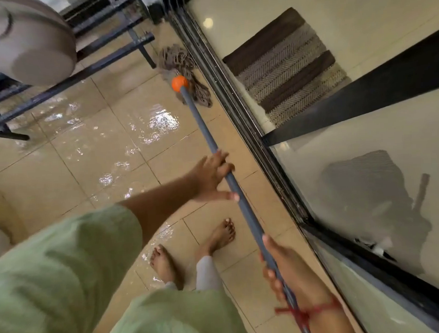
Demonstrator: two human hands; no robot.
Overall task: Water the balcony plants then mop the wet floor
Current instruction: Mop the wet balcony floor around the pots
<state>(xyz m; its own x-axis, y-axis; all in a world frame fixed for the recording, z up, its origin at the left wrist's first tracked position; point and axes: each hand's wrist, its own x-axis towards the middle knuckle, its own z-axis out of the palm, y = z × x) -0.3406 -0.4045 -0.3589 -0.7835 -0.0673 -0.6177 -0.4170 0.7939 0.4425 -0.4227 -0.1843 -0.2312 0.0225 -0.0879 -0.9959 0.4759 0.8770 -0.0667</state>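
Note:
A mop with a grey handle (pixel 204 131), an orange collar (pixel 180 83) and a brown string head (pixel 181 64) lies slanted across the beige tiled floor (pixel 70 178). Its head rests on the tiles beside the sliding door track (pixel 239 115). My left hand (pixel 211 178) holds the handle at mid-length, fingers curled over it and thumb stretched along its side. My right hand (pixel 285 269) grips the handle lower down, near my body. Shiny puddles (pixel 161 124) cover the tiles left of the mop.
A dark metal plant stand (pixel 100 60) with a large grey pot (pixel 29 46) occupies the upper left. The glass door (pixel 380 192) runs along the right, with a striped doormat (pixel 287 65) inside. My bare feet (pixel 192 253) stand on wet tiles.

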